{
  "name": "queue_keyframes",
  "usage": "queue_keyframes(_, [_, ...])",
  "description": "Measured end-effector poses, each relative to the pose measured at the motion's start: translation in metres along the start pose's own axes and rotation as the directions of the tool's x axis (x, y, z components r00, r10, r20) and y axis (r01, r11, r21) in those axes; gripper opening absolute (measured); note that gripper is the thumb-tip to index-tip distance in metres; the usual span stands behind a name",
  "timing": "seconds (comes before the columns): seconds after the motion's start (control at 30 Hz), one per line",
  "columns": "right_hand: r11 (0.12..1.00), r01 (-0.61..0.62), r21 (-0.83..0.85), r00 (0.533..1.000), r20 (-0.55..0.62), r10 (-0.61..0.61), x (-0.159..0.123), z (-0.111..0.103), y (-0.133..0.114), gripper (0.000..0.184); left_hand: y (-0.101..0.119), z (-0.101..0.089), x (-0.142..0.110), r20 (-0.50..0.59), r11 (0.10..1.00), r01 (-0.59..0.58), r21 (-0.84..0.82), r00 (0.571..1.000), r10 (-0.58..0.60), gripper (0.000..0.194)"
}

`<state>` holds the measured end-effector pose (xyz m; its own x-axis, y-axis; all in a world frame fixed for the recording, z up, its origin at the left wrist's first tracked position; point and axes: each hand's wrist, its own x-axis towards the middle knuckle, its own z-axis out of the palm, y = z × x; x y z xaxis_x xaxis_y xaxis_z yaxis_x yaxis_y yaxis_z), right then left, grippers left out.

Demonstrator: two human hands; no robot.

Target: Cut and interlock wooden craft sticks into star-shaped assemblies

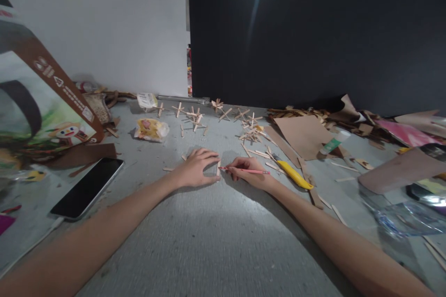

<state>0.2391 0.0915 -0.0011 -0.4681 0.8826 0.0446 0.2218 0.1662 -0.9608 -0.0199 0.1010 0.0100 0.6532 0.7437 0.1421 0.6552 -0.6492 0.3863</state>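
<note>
On the grey tabletop, my left hand (pixel 197 168) steadies a short wooden craft stick (pixel 218 168), with the thumb at its near end and the fingers by its far end. My right hand (pixel 249 171) grips a red pencil (pixel 256 172), its tip pointing left at the stick. Whether the tip touches the wood is too small to tell. Just right of that hand lies a yellow utility knife (pixel 294 174) among loose sticks. Beyond both hands stand several crossed-stick pieces (pixel 197 118).
A phone (pixel 87 188) on a cable lies at the left, near a large printed bag (pixel 52 83). A plastic packet (pixel 151 130) sits behind my left hand. At the right are brown cardboard (pixel 304 134), a glue stick (pixel 334 142) and a clear plastic container (pixel 411 218).
</note>
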Motion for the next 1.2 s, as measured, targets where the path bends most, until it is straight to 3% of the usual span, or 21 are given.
queue_keyframes(1.2, [1.000,-0.002,0.002,1.000,0.022,0.002,-0.0005,-0.0002,-0.0012,0.036,-0.0020,0.0020,-0.0001,-0.027,1.000,-0.024,0.005,0.999,0.025,0.060])
